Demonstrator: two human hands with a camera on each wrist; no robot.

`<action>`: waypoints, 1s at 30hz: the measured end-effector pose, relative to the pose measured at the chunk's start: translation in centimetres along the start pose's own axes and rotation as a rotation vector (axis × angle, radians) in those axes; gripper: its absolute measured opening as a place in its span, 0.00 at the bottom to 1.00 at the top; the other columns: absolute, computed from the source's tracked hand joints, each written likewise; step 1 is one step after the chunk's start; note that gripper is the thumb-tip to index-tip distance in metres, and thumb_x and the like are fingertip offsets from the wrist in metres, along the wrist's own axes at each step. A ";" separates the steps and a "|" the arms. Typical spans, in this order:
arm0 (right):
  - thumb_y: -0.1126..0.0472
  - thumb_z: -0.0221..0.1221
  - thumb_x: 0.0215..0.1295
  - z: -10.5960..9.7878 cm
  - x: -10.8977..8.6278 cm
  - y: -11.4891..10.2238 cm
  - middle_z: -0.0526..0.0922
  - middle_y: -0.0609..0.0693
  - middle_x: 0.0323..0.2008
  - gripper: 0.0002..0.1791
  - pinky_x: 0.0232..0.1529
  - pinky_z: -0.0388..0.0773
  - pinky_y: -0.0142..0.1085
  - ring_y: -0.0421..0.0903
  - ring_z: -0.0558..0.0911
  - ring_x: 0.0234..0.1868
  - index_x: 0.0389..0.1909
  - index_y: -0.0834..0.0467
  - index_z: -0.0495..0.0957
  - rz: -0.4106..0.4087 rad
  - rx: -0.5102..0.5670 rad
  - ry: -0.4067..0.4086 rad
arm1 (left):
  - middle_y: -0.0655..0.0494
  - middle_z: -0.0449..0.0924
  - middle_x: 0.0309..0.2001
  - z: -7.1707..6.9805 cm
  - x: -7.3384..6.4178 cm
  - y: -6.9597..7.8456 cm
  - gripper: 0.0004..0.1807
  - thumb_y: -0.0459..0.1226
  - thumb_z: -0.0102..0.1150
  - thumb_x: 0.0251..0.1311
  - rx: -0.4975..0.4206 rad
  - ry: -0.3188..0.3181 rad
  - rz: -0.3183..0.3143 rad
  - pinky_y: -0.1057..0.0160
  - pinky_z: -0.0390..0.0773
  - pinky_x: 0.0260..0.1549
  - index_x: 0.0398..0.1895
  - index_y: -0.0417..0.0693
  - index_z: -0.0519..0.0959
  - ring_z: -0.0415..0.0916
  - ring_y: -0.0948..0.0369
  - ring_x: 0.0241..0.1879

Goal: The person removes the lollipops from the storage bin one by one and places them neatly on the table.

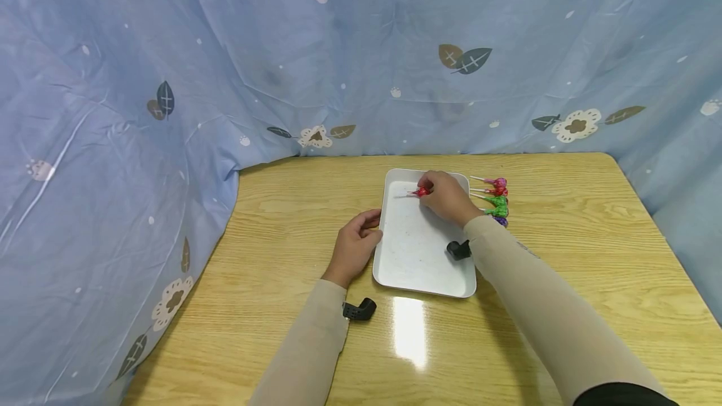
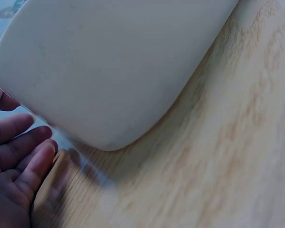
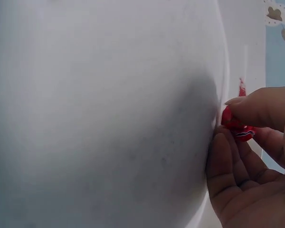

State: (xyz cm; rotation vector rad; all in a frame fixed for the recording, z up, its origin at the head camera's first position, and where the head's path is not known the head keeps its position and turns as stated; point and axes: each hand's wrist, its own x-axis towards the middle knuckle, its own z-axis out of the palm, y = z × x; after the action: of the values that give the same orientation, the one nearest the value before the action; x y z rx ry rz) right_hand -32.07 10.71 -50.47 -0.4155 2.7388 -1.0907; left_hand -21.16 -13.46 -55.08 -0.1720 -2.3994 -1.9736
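Observation:
A red-wrapped lollipop [image 1: 422,192] is pinched in my right hand [image 1: 448,198], over the far part of a white tray [image 1: 417,249]. Its stick points left in the head view. In the right wrist view, thumb and fingertips close around the red wrapper [image 3: 242,131]. My left hand [image 1: 354,244] is at the tray's left edge with its fingers loosely bent. The left wrist view shows one fingertip against the tray's rim and the other fingers [image 2: 26,156] just beside it, holding nothing.
Several lollipops lie in a column right of the tray: a pink one [image 1: 496,182], a red one, green ones [image 1: 496,200] and a purple one [image 1: 501,221] partly behind my right wrist. A blue patterned curtain [image 1: 361,67] hangs behind the wooden table [image 1: 592,255].

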 end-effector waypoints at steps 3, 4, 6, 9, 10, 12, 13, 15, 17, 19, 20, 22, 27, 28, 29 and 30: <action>0.71 0.65 0.70 -0.1 -0.3 0.2 0.83 0.62 0.50 0.15 0.56 0.78 0.54 0.59 0.80 0.50 0.55 0.66 0.80 -0.002 0.014 0.028 | 0.52 0.85 0.60 0.0 0.0 0.0 0.24 0.29 0.60 0.72 -0.002 -0.001 0.009 0.56 0.84 0.54 0.71 0.42 0.81 0.84 0.56 0.55; 0.70 0.66 0.70 -0.1 -0.4 0.2 0.83 0.62 0.50 0.14 0.55 0.79 0.54 0.58 0.80 0.50 0.55 0.66 0.80 -0.001 0.016 0.036 | 0.52 0.85 0.61 0.0 0.0 0.0 0.24 0.29 0.61 0.72 -0.002 -0.001 0.010 0.56 0.84 0.54 0.71 0.43 0.81 0.84 0.56 0.55; 0.69 0.67 0.70 0.0 -0.5 0.2 0.83 0.61 0.49 0.14 0.53 0.79 0.52 0.57 0.80 0.48 0.54 0.65 0.80 0.006 0.025 0.048 | 0.51 0.85 0.61 0.0 0.0 0.1 0.24 0.29 0.61 0.73 -0.004 -0.001 0.009 0.56 0.84 0.54 0.71 0.43 0.81 0.84 0.55 0.55; 0.68 0.68 0.71 -0.1 -0.7 0.2 0.84 0.60 0.47 0.14 0.49 0.81 0.50 0.56 0.82 0.45 0.54 0.65 0.80 0.012 0.043 0.052 | 0.50 0.85 0.61 0.0 0.0 0.0 0.24 0.29 0.61 0.73 -0.016 -0.005 0.004 0.55 0.83 0.54 0.71 0.44 0.81 0.83 0.54 0.56; 0.68 0.68 0.71 -0.1 -0.7 0.2 0.84 0.60 0.47 0.14 0.48 0.81 0.49 0.56 0.82 0.44 0.54 0.64 0.80 0.014 0.050 0.053 | 0.50 0.85 0.61 0.0 0.0 0.0 0.24 0.29 0.61 0.73 -0.022 -0.006 0.003 0.55 0.83 0.54 0.71 0.44 0.81 0.83 0.53 0.56; 0.67 0.69 0.72 -0.1 -0.8 0.2 0.83 0.59 0.46 0.13 0.46 0.81 0.49 0.55 0.82 0.43 0.54 0.64 0.80 0.015 0.062 0.055 | 0.48 0.85 0.62 0.0 -0.1 -0.1 0.25 0.28 0.61 0.73 -0.029 -0.008 0.005 0.54 0.83 0.55 0.71 0.43 0.81 0.83 0.51 0.57; 0.67 0.69 0.72 -0.1 -0.9 0.2 0.83 0.60 0.47 0.13 0.46 0.81 0.49 0.56 0.83 0.43 0.54 0.64 0.80 0.012 0.065 0.056 | 0.47 0.85 0.62 0.0 -0.1 -0.1 0.25 0.28 0.61 0.73 -0.032 -0.008 0.005 0.53 0.83 0.55 0.71 0.43 0.81 0.83 0.50 0.57; 0.67 0.69 0.72 -0.1 -0.9 0.2 0.83 0.60 0.47 0.13 0.46 0.81 0.49 0.56 0.82 0.44 0.53 0.64 0.80 0.006 0.068 0.062 | 0.47 0.85 0.62 0.0 -0.1 -0.1 0.25 0.28 0.62 0.73 -0.036 -0.006 0.008 0.53 0.83 0.55 0.71 0.43 0.81 0.83 0.49 0.57; 0.66 0.69 0.72 -0.1 -1.0 0.2 0.83 0.60 0.47 0.13 0.47 0.81 0.49 0.56 0.82 0.45 0.53 0.64 0.80 0.001 0.072 0.069 | 0.48 0.85 0.62 0.0 -0.1 -0.1 0.24 0.28 0.62 0.73 -0.027 -0.003 0.008 0.54 0.83 0.54 0.71 0.43 0.81 0.84 0.50 0.56; 0.66 0.69 0.72 -0.1 -1.0 0.2 0.83 0.60 0.47 0.13 0.48 0.81 0.50 0.57 0.82 0.47 0.53 0.64 0.80 -0.006 0.073 0.074 | 0.49 0.85 0.62 0.0 -0.1 0.0 0.24 0.28 0.61 0.72 -0.021 -0.001 0.009 0.54 0.83 0.54 0.71 0.44 0.82 0.84 0.52 0.56; 0.66 0.69 0.72 -0.1 -1.0 0.3 0.83 0.60 0.47 0.13 0.49 0.81 0.50 0.57 0.82 0.47 0.53 0.64 0.80 -0.006 0.075 0.080 | 0.50 0.85 0.61 0.0 -0.1 0.0 0.24 0.28 0.61 0.73 -0.017 -0.001 0.009 0.55 0.83 0.54 0.71 0.44 0.82 0.84 0.53 0.56; 0.65 0.69 0.72 -0.2 -1.1 0.3 0.83 0.60 0.48 0.14 0.50 0.81 0.51 0.57 0.82 0.48 0.53 0.64 0.80 -0.006 0.077 0.085 | 0.51 0.85 0.61 0.1 0.0 -0.1 0.24 0.28 0.61 0.73 -0.011 -0.002 0.010 0.55 0.83 0.54 0.71 0.44 0.81 0.84 0.54 0.55; 0.65 0.68 0.74 -0.7 -1.6 0.2 0.83 0.60 0.49 0.13 0.50 0.81 0.52 0.57 0.83 0.49 0.54 0.64 0.79 0.001 0.095 0.088 | 0.54 0.85 0.61 0.1 0.0 -0.2 0.25 0.29 0.60 0.73 -0.007 -0.002 0.008 0.56 0.83 0.54 0.71 0.43 0.81 0.83 0.56 0.56; 0.65 0.68 0.74 -0.8 -1.8 0.2 0.83 0.60 0.49 0.13 0.50 0.81 0.52 0.57 0.83 0.49 0.54 0.64 0.79 0.002 0.102 0.087 | 0.54 0.85 0.61 0.1 0.0 -0.2 0.24 0.30 0.60 0.73 -0.007 -0.001 0.007 0.57 0.83 0.55 0.71 0.43 0.81 0.83 0.56 0.56; 0.64 0.67 0.74 -0.9 -1.9 0.2 0.83 0.60 0.50 0.14 0.50 0.81 0.52 0.58 0.82 0.49 0.55 0.64 0.79 0.004 0.108 0.086 | 0.54 0.85 0.61 0.1 -0.1 -0.2 0.24 0.30 0.61 0.73 -0.006 0.000 0.005 0.57 0.83 0.54 0.71 0.43 0.81 0.83 0.57 0.56; 0.64 0.67 0.75 -1.0 -2.0 0.2 0.83 0.60 0.50 0.14 0.50 0.81 0.52 0.58 0.82 0.50 0.56 0.64 0.79 0.006 0.114 0.084 | 0.54 0.85 0.61 0.1 -0.1 -0.2 0.24 0.30 0.61 0.73 -0.006 0.000 0.005 0.57 0.83 0.54 0.71 0.43 0.81 0.83 0.57 0.56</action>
State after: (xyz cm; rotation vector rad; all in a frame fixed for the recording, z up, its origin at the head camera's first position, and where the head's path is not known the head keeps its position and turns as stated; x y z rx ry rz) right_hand -30.45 12.07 -49.79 -0.3533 2.7288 -1.2836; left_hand -21.11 -13.43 -55.32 -0.1777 -2.3910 -1.9793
